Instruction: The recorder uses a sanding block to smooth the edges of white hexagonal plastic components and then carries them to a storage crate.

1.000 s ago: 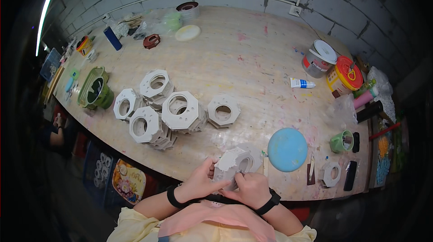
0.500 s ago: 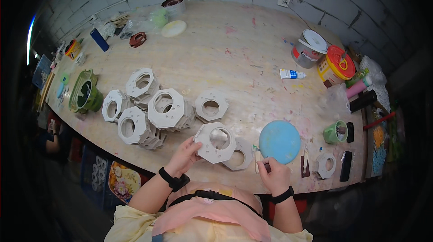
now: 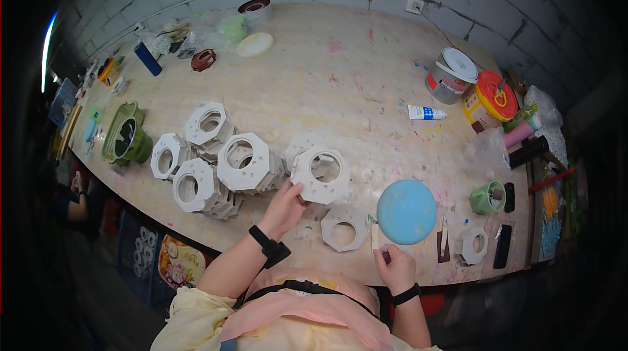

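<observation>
My left hand (image 3: pixel 286 204) grips the near-left edge of a whitish octagonal ring plate (image 3: pixel 335 189) with a round hole and small holes along its border. That plate covers part of another octagonal ring (image 3: pixel 297 149) behind it; I cannot tell whether the two touch. Flat on the table nearer me rests a similar greyish ring (image 3: pixel 345 228). Closed around a thin, pale wooden stick (image 3: pixel 375 236), my right hand (image 3: pixel 396 268) stays by the table's near edge. Just beyond it lies a blue round disc (image 3: pixel 407 212). Several stacks of octagonal rings (image 3: pixel 243 162) stand left of my left hand.
A green basket (image 3: pixel 125 136) stands at the left. On the right are a grey tin (image 3: pixel 451 76), a red-lidded yellow tub (image 3: pixel 489 101), a tube (image 3: pixel 426 113), a green cup (image 3: pixel 488 198), a ring (image 3: pixel 473 247) and a dark phone-like slab (image 3: pixel 502 246).
My left hand has carried the ring plate away from me, uncovering the greyish ring and overlapping the one behind. My right hand has drawn slightly nearer me, still with the stick.
</observation>
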